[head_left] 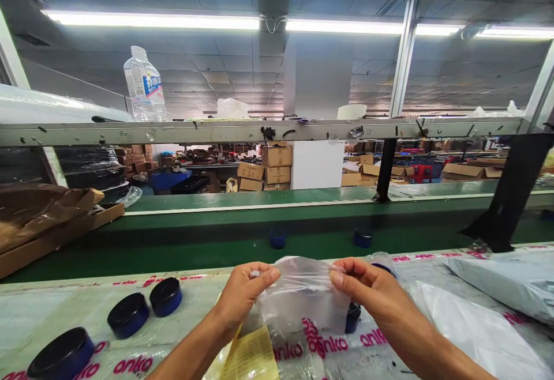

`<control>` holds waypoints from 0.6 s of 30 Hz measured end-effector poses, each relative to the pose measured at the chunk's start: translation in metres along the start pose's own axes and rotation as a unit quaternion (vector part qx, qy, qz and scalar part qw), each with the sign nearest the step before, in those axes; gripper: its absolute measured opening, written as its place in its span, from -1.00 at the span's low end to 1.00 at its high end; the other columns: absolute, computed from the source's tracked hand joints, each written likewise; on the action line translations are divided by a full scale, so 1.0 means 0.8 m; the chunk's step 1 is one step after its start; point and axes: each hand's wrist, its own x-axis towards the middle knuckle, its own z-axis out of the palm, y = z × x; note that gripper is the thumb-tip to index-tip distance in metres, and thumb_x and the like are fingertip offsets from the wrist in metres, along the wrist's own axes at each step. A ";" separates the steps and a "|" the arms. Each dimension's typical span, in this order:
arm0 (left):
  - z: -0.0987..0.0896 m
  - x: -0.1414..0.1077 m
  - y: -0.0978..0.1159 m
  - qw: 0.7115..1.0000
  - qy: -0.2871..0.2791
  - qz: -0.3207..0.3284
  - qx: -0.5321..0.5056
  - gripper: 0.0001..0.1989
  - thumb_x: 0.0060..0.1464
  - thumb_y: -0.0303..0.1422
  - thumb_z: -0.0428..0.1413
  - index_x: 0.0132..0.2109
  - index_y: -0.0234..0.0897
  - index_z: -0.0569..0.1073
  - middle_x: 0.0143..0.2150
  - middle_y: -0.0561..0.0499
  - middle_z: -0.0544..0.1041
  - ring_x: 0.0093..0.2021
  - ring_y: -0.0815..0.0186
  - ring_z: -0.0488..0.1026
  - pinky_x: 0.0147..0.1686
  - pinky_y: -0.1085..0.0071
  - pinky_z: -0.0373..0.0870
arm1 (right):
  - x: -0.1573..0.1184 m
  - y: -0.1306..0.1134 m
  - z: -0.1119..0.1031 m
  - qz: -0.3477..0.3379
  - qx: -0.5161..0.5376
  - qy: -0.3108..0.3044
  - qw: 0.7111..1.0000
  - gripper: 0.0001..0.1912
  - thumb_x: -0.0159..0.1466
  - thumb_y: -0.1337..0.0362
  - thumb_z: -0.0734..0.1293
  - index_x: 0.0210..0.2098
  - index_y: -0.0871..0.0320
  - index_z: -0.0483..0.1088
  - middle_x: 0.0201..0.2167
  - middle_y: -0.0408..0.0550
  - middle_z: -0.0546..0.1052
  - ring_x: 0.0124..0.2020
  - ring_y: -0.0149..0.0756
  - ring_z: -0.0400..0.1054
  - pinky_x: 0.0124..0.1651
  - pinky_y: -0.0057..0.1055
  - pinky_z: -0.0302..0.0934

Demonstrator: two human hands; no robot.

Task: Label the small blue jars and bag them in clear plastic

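Your forearms (190, 342) come in at 8 and 4 o'clock around the clear plastic bag (305, 302) in the head view. Your left hand (246, 289) and right hand (367, 289) each pinch an upper corner of it, above the counter (201, 294). At 7 lies a yellow sheet (254, 357); at 9, three dark-blue round tubs (128, 316). Two more sit on the green belt (216, 248), toward 11 and 1.
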 end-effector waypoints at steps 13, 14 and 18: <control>0.039 -0.026 0.010 0.987 -0.156 0.012 0.027 -0.50 0.04 0.10 0.20 -0.36 -0.32 0.58 -0.49 0.01 0.42 -0.47 0.36 0.25 -0.44 0.46 0.10 | 0.007 0.033 0.029 0.010 0.104 -0.097 0.990 -0.51 -0.02 0.05 0.57 -0.15 0.11 0.52 -0.26 0.01 0.61 -0.27 -0.16 0.47 -0.17 -0.28 0.34; 0.043 -0.027 0.009 0.987 -0.151 0.013 0.042 -0.50 0.08 0.09 0.17 -0.37 -0.32 0.58 -0.50 0.02 0.41 -0.48 0.35 0.25 -0.44 0.45 0.11 | 0.004 0.033 0.034 -0.002 0.086 -0.099 0.991 -0.55 0.00 0.04 0.56 -0.19 0.12 0.54 -0.29 0.00 0.60 -0.29 -0.17 0.46 -0.20 -0.29 0.33; 0.054 -0.034 0.007 0.983 -0.102 0.080 0.127 -0.56 0.21 -0.03 0.07 -0.43 -0.28 0.53 -0.46 0.02 0.42 -0.43 0.30 0.27 -0.43 0.44 0.13 | -0.001 0.037 0.041 0.042 0.091 -0.063 0.993 -0.55 -0.14 0.03 0.60 -0.34 0.16 0.55 -0.42 -0.05 0.57 -0.44 -0.26 0.38 -0.34 -0.36 0.27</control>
